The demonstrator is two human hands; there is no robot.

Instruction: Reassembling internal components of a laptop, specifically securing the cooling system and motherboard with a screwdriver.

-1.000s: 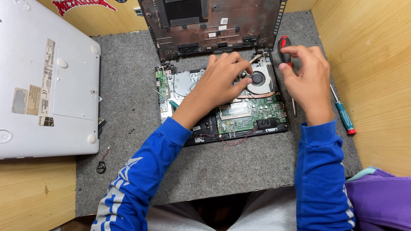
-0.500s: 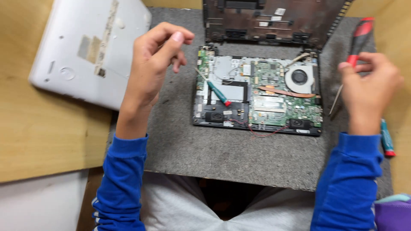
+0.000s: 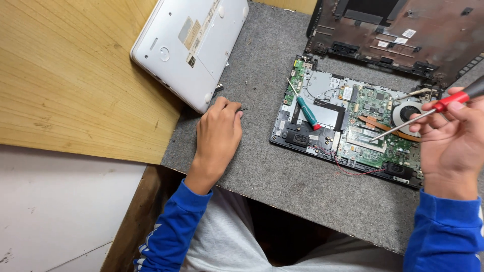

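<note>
An opened laptop base [image 3: 348,131] with its green circuit board and round fan lies on the grey felt mat [image 3: 262,75]. A small teal screwdriver [image 3: 305,108] rests across the board's left part. My right hand [image 3: 451,141] holds a red-and-black screwdriver [image 3: 428,112] above the board, its metal tip pointing down-left toward the memory area. My left hand [image 3: 218,133] is palm down on the mat left of the laptop base, its fingertips beside some tiny dark screws near the white laptop's corner.
A closed white laptop [image 3: 194,45] lies upside down at the upper left, partly on the wooden table [image 3: 75,75]. A dark brown laptop cover [image 3: 398,30] sits behind the open base. The mat's front edge runs just above my lap.
My view has swung left. My left hand went from the board, up and left, then down onto the mat by the white laptop. The right hand still holds its screwdriver.
</note>
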